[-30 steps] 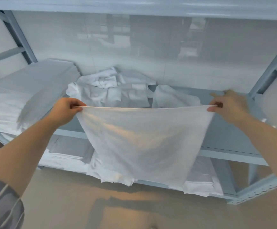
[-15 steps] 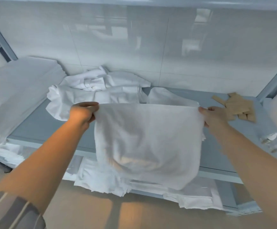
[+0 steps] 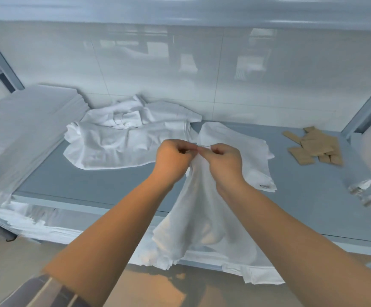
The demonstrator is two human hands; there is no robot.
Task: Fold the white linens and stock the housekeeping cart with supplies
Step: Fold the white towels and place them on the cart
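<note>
A white cloth (image 3: pixel 199 216) hangs doubled over in front of the grey-blue shelf (image 3: pixel 87 187). My left hand (image 3: pixel 172 159) and my right hand (image 3: pixel 224 163) pinch its top corners, held together above the shelf's middle. Behind my hands a crumpled heap of white linens (image 3: pixel 122 140) lies on the shelf. A flat white cloth (image 3: pixel 253 156) lies just right of my hands. A tall stack of folded white linens (image 3: pixel 20 129) fills the shelf's left end.
Several tan packets (image 3: pixel 315 145) lie at the shelf's right, with a clear wrapped bundle (image 3: pixel 366 193) nearer the edge. More white linens (image 3: pixel 36 222) sit on the lower shelf. A glossy white wall stands behind, and grey-blue frame posts (image 3: pixel 366 107) at both sides.
My hands have come together, bringing the cloth's two top corners to meet; the cloth, spread wide before, now hangs folded in half. The view has dropped toward the shelf.
</note>
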